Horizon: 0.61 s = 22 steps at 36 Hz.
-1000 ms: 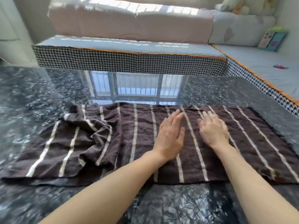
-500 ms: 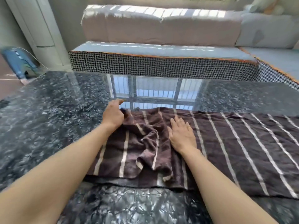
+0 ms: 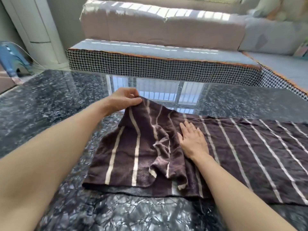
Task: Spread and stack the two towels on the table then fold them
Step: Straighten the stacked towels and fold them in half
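Two dark brown towels with thin white stripes lie stacked on the glossy dark marble table (image 3: 50, 100). The lower towel (image 3: 250, 157) lies flat and runs off to the right. The upper towel (image 3: 133, 152) is rumpled at its left end, with a fold bunched near the middle. My left hand (image 3: 124, 99) pinches the upper towel's far left corner and holds it lifted off the table. My right hand (image 3: 193, 140) lies flat, fingers straight, pressing the towels just right of the bunched fold.
A sofa (image 3: 163, 30) with a houndstooth-trimmed seat (image 3: 163, 67) stands right behind the table's far edge and wraps round at the right. A blue object (image 3: 10, 59) sits on the floor at far left, beside a white column (image 3: 38, 29).
My left hand took hold of the upper towel's far left corner and lifted it. My right hand shifted left and stays flat beside the fold. The view turned to the left.
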{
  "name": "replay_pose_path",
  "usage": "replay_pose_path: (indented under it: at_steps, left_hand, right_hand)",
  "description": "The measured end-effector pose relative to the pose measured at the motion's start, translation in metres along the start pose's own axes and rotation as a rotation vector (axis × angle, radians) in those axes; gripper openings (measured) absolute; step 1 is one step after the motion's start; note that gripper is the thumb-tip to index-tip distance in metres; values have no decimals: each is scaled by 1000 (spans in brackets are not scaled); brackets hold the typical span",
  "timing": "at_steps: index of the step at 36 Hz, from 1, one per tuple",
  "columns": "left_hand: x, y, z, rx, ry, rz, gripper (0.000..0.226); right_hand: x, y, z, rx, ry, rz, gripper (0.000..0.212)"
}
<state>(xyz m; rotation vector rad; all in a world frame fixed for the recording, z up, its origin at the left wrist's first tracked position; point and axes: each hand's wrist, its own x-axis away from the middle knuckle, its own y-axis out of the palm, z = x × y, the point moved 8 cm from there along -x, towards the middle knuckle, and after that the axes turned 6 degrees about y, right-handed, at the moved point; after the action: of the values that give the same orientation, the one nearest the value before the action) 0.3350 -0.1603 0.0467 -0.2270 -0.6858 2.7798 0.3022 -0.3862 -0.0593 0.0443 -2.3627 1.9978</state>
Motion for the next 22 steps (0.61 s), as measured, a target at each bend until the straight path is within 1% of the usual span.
replay_pose_path:
  at_steps: [1,2,3,4,5,8,10,11,12,13,15,16,17,18,20,22]
  left_hand:
    - [-4,-5,-1,-285,-7,-28,11]
    - [-9,-12,-3,-631,-20,-63,10]
    - [-12,-18,-7,-959,-42,-111,16]
    - [-15,-23,-12,-1204,-59,-166,22]
    - [-17,-28,-16,-1361,-75,-216,26]
    - [-19,-43,-29,-1629,-122,-318,25]
    - [-21,-49,-37,-1684,-163,-352,19]
    - [-23,-51,-40,-1629,-176,-341,15]
    - [-25,-52,-43,-1514,-173,-310,12]
    - [-28,-52,-44,-1374,-151,-262,14]
    - [-32,-50,-49,-1153,-104,-198,26]
    - [-33,-49,-56,-1104,-113,-205,36]
    - [-32,-47,-66,-1081,-137,-242,43]
    - [-30,-43,-77,-1080,-184,-297,43]
    - [-20,-38,-96,-1117,-297,-414,34]
    - [-14,-35,-101,-1159,-328,-437,31]
  right_hand:
    - [0,0,0,0,1,-3,54]
    - [-1,1,1,0,2,-6,54]
    - [-1,1,1,3,2,-9,55]
    - [-1,2,1,2,3,-9,55]
    - [-1,2,1,-2,4,-7,55]
    - [-2,0,0,-16,16,15,56]
    - [-2,-1,0,-17,19,17,56]
    - [-2,-1,0,-16,17,15,56]
    - [-2,-1,0,-13,14,14,56]
    - [-2,0,0,-11,12,12,56]
    - [-2,0,1,-11,13,11,56]
    - [-2,1,1,-13,14,13,56]
    - [-2,1,1,-14,15,16,56]
    - [-2,0,2,-13,15,21,56]
    - [-2,0,1,-14,14,21,56]
    - [-2,0,1,-9,16,20,56]
